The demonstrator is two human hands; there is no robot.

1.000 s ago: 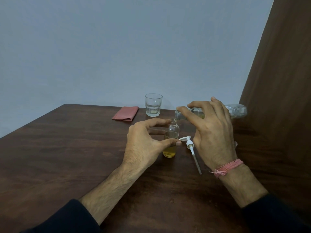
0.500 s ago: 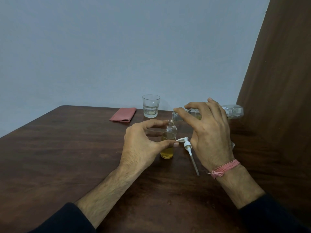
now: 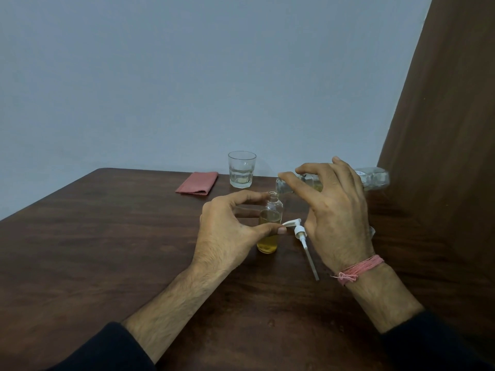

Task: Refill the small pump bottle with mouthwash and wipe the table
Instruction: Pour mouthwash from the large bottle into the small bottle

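A small clear pump bottle (image 3: 271, 218) stands open on the dark wooden table (image 3: 107, 250), with yellow liquid filling most of it. My left hand (image 3: 230, 231) holds it between thumb and fingers. My right hand (image 3: 334, 210) grips a larger clear mouthwash bottle (image 3: 372, 178), tipped on its side with its mouth just above the small bottle's neck. The white pump head (image 3: 300, 231) with its long tube lies on the table between my hands.
A folded red cloth (image 3: 197, 183) lies at the back of the table. Beside it stands a clear glass (image 3: 241, 172) with a little liquid. A brown curtain (image 3: 450, 129) hangs at the right edge. A grey wall is behind.
Both hands hold nearly the same pose. The liquid level in the small bottle looks slightly higher than a second ago.
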